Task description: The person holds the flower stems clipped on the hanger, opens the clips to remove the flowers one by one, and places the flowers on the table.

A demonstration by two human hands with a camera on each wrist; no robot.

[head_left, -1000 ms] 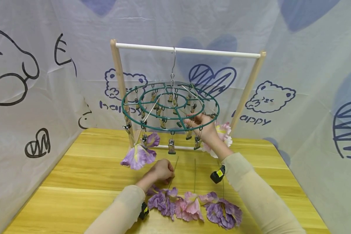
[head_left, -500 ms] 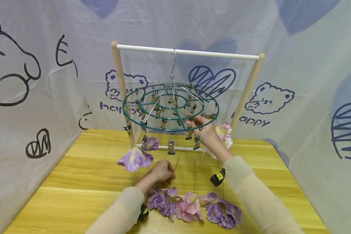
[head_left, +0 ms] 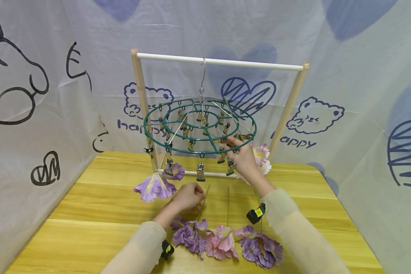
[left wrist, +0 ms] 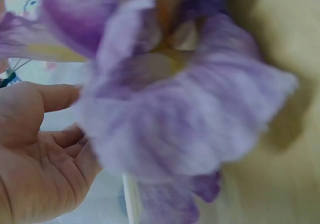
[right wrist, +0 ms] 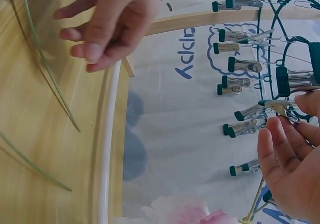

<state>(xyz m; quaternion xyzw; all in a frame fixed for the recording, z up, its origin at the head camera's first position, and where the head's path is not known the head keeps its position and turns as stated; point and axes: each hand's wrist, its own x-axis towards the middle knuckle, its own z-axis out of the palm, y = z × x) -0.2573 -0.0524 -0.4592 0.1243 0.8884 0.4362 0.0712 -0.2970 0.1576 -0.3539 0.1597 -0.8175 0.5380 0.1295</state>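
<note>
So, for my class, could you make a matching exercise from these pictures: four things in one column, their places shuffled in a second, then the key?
Things
1. Green hanger
2. Pink flower at the front
3. Left hand
4. Right hand

Places
A. Between two purple flowers on the table
B. Up at a metal clip
C. Hooked over the white rail
D. Low, by the leftmost thin stem

Pairs: 1-C, 2-A, 3-D, 4-B
</note>
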